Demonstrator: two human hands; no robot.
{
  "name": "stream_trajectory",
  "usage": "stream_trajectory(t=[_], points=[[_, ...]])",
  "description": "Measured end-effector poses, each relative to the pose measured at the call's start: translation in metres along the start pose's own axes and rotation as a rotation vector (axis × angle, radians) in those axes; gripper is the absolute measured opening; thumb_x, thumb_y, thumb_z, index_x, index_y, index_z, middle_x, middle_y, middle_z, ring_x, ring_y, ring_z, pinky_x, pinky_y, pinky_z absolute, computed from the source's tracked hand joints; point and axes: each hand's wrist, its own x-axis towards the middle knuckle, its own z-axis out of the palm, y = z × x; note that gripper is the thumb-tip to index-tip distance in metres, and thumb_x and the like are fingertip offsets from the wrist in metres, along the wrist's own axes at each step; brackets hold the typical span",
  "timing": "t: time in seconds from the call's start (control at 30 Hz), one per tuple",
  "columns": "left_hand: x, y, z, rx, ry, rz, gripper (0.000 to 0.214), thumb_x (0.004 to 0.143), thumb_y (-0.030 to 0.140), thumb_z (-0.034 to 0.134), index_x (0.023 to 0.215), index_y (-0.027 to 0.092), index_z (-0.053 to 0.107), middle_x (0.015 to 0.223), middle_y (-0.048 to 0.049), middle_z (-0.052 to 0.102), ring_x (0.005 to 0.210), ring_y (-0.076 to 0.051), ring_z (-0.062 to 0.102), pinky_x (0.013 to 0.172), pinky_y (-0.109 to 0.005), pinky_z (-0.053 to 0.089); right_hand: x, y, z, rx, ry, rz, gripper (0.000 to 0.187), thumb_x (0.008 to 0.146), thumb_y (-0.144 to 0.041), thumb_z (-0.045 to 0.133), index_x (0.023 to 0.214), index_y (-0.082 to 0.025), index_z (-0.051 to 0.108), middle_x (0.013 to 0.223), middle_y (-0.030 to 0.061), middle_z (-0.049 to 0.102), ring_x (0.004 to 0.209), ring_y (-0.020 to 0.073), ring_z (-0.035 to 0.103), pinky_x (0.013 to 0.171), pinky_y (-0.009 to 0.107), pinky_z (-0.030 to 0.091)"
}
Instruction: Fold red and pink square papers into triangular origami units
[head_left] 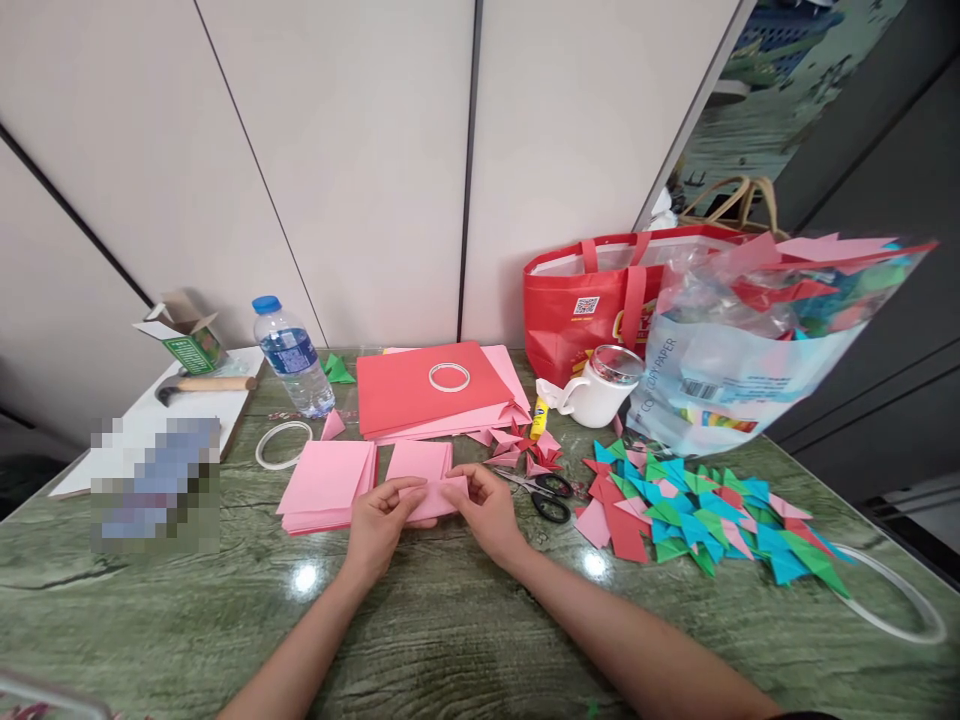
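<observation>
My left hand (379, 520) and my right hand (486, 510) both pinch a small pink paper sheet (435, 497) on the green table (450, 620). The fingers of each hand are curled onto its edges. A stack of pink square sheets (326, 485) lies just left of my left hand. Black-handled scissors (547, 495) lie just right of my right hand, beside several folded pink and red paper pieces (521, 450).
A red paper stack (420, 385) with a white ring on it lies behind. A water bottle (291, 355), white mug (600, 390), glue stick (538, 418), red bag (592, 300), clear plastic bag (750, 340), a pile of folded coloured triangles (705, 520), a hammer (202, 384).
</observation>
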Motion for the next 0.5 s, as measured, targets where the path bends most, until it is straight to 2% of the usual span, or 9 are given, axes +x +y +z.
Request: stream_trajectory(t=[0.2, 0.4, 0.5], points=[[0.000, 0.001, -0.001, 0.055, -0.003, 0.016, 0.027, 0.057, 0.032, 0.077, 0.077, 0.016, 0.070, 0.060, 0.0018, 0.068, 0.049, -0.014, 0.062, 0.052, -0.029, 0.058, 0.001, 0.001, -0.001, -0.062, 0.005, -0.024, 0.018, 0.072, -0.035, 0.063, 0.076, -0.017, 0.062, 0.066, 0.0004, 0.060, 0.060, 0.0140, 0.053, 0.054, 0.024, 0.042], [-0.004, 0.010, 0.001, 0.188, -0.075, 0.024, 0.024, 0.057, 0.033, 0.075, 0.072, 0.014, 0.071, 0.060, 0.0002, 0.067, 0.051, -0.014, 0.059, 0.050, -0.029, 0.058, 0.002, -0.005, -0.004, -0.174, -0.121, -0.082, 0.013, 0.073, -0.031, 0.063, 0.076, -0.017, 0.065, 0.072, 0.0017, 0.065, 0.066, 0.0158, 0.057, 0.062, 0.026, 0.043], [-0.005, 0.013, 0.003, 0.202, -0.085, 0.016, 0.028, 0.057, 0.032, 0.075, 0.078, 0.015, 0.070, 0.058, 0.0014, 0.066, 0.053, -0.015, 0.060, 0.051, -0.030, 0.058, 0.000, -0.007, -0.004, -0.241, -0.129, -0.122, 0.014, 0.076, -0.030, 0.061, 0.069, -0.018, 0.065, 0.067, 0.0009, 0.063, 0.064, 0.0157, 0.056, 0.062, 0.026, 0.041]])
